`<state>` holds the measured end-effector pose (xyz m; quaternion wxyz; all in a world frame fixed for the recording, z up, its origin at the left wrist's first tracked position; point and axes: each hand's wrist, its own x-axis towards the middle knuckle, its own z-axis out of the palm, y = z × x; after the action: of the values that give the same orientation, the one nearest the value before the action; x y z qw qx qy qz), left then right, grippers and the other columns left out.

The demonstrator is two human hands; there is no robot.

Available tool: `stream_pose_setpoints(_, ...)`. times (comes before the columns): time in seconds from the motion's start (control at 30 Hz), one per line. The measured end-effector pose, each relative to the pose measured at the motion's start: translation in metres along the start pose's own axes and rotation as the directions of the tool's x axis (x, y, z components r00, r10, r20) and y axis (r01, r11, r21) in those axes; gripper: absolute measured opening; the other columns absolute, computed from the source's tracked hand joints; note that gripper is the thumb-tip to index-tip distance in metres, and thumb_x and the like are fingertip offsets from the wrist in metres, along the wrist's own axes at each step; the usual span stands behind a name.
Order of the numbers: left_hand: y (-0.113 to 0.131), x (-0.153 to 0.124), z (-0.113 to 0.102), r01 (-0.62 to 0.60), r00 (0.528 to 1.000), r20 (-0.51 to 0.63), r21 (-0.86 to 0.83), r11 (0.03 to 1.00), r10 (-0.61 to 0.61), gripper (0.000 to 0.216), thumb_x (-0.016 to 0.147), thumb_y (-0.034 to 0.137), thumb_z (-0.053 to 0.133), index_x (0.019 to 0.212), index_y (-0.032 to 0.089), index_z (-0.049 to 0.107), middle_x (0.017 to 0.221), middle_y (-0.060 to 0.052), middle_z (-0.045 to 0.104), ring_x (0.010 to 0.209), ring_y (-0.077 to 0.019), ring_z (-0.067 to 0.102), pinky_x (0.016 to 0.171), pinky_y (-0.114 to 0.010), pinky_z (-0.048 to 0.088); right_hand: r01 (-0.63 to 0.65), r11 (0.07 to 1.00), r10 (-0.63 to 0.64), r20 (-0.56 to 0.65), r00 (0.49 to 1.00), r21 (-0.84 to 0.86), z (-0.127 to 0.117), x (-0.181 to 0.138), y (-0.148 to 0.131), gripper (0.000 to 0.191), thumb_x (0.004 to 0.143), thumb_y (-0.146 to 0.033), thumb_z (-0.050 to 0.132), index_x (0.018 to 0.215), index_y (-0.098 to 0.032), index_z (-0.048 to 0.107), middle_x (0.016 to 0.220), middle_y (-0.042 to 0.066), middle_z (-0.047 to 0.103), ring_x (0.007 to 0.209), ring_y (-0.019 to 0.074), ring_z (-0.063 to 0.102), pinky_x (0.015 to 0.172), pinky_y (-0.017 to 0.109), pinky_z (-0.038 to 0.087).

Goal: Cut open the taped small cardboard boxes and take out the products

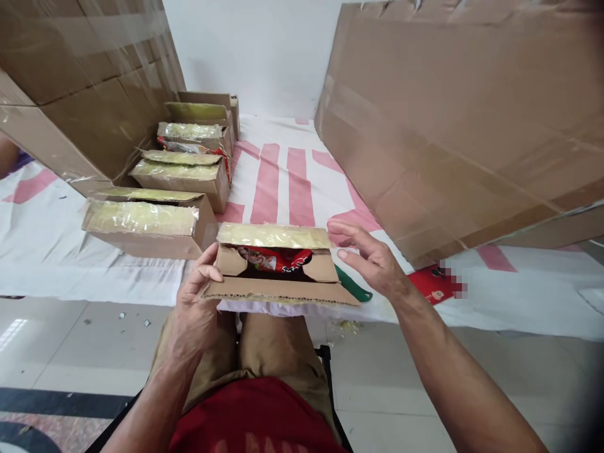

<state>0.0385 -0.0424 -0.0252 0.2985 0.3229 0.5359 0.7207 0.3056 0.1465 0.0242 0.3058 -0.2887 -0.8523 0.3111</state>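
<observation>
A small cardboard box [278, 290] lies at the table's front edge, its top flaps spread apart. Inside it shows a red printed packet [283, 259]; the rest of the contents is in shadow. Clear tape over yellowish residue covers the far flap [276, 236]. My left hand [201, 283] grips the box's left end, thumb at the near corner. At the other end, my right hand [370, 255] is open, fingers apart beside the far right corner; whether a fingertip touches the flap I cannot tell. A green handle-like piece [353, 286] sticks out beside the box's right end.
Several similar taped boxes [141, 236] stand in a row at the left. Large cardboard cartons rise behind them [108, 126] and at the right [453, 126]. A red card [431, 283] lies on the pink-and-white tablecloth [274, 182]. At the far left, part of another person's arm [7, 154] shows.
</observation>
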Motion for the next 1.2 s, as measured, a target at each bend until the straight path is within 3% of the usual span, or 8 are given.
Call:
stream_pose_setpoints(0.1, 0.001, 0.000, -0.006, -0.016, 0.999, 0.043, -0.005, 1.000, 0.016, 0.037, 0.081, 0.048, 0.086, 0.071, 0.021, 0.062, 0.162, -0.003, 0.052, 0.140, -0.0328, 0.057, 0.101, -0.040, 0.055, 0.029, 0.999, -0.027, 0.135, 0.990, -0.015, 0.003, 0.016, -0.003, 0.049, 0.090, -0.028, 0.064, 0.139, -0.032, 0.066, 0.155, 0.006, 0.059, 0.145, 0.0276, 0.054, 0.113, 0.050, 0.050)
stream_pose_setpoints(0.17, 0.000, 0.001, -0.008, -0.020, 0.998, 0.060, 0.002, 1.000, 0.019, 0.034, 0.083, 0.047, 0.084, 0.073, 0.022, 0.064, 0.161, -0.003, 0.052, 0.141, -0.0325, 0.057, 0.101, -0.040, 0.054, 0.030, 0.998, -0.022, 0.161, 0.987, -0.050, 0.007, 0.022, -0.006, 0.049, 0.087, -0.031, 0.070, 0.136, -0.030, 0.068, 0.154, 0.007, 0.060, 0.144, 0.0282, 0.054, 0.118, 0.052, 0.046)
stream_pose_setpoints(0.27, -0.002, 0.001, -0.008, -0.015, 0.999, 0.046, -0.004, 1.000, 0.015, 0.031, 0.083, 0.045, 0.084, 0.074, 0.022, 0.065, 0.160, -0.004, 0.053, 0.142, -0.0335, 0.055, 0.103, -0.041, 0.053, 0.019, 0.996, -0.012, 0.075, 0.997, -0.091, 0.014, 0.028, -0.011, 0.034, 0.089, -0.038, 0.073, 0.121, -0.027, 0.075, 0.139, 0.008, 0.070, 0.130, 0.0288, 0.064, 0.114, 0.050, 0.048)
stream_pose_setpoints(0.33, -0.003, 0.001, -0.008, -0.009, 0.999, 0.037, -0.014, 1.000, 0.010, 0.029, 0.084, 0.043, 0.084, 0.074, 0.022, 0.065, 0.160, -0.004, 0.053, 0.141, -0.0335, 0.056, 0.102, -0.041, 0.053, -0.022, 0.995, 0.021, -0.010, 1.000, -0.094, 0.018, 0.033, -0.014, 0.026, 0.094, -0.042, 0.067, 0.110, -0.025, 0.078, 0.119, 0.007, 0.078, 0.113, 0.0271, 0.071, 0.103, 0.046, 0.054)
stream_pose_setpoints(0.43, -0.005, 0.000, -0.007, -0.004, 0.999, 0.039, -0.024, 1.000, 0.005, 0.027, 0.086, 0.040, 0.082, 0.075, 0.022, 0.065, 0.160, -0.003, 0.054, 0.139, -0.0330, 0.058, 0.101, -0.041, 0.054, -0.104, 0.993, 0.096, -0.129, 0.987, -0.056, 0.019, 0.043, -0.014, 0.032, 0.098, -0.050, 0.060, 0.104, -0.023, 0.076, 0.099, 0.005, 0.079, 0.092, 0.0231, 0.071, 0.083, 0.036, 0.056)
stream_pose_setpoints(0.53, -0.006, -0.001, -0.006, -0.001, 1.000, 0.029, -0.030, 1.000, 0.001, 0.026, 0.088, 0.039, 0.080, 0.075, 0.022, 0.065, 0.157, -0.004, 0.056, 0.139, -0.0330, 0.059, 0.102, -0.042, 0.054, -0.163, 0.986, 0.163, -0.158, 0.974, 0.014, 0.018, 0.055, -0.010, 0.040, 0.095, -0.058, 0.061, 0.101, -0.021, 0.073, 0.088, 0.003, 0.074, 0.077, 0.0197, 0.065, 0.069, 0.032, 0.052)
stream_pose_setpoints(0.9, 0.002, -0.001, -0.003, -0.029, 0.999, 0.044, -0.032, 0.999, 0.031, 0.027, 0.087, 0.042, 0.081, 0.076, 0.022, 0.066, 0.154, -0.003, 0.059, 0.129, -0.0299, 0.065, 0.096, -0.038, 0.055, -0.186, 0.978, 0.200, -0.159, 0.967, 0.099, 0.023, 0.059, -0.004, 0.049, 0.089, -0.071, 0.063, 0.080, -0.023, 0.064, 0.070, -0.001, 0.058, 0.067, 0.0163, 0.051, 0.063, 0.030, 0.043)
stream_pose_setpoints(1.2, 0.003, -0.006, -0.005, -0.048, 0.999, 0.021, 0.042, 0.998, 0.047, 0.024, 0.086, 0.038, 0.082, 0.078, 0.022, 0.066, 0.154, -0.005, 0.059, 0.135, -0.0294, 0.060, 0.102, -0.038, 0.052, -0.152, 0.981, 0.171, -0.168, 0.971, 0.116, 0.028, 0.065, -0.001, 0.037, 0.091, -0.058, 0.063, 0.081, -0.022, 0.064, 0.073, -0.001, 0.060, 0.069, 0.0156, 0.052, 0.066, 0.030, 0.043)
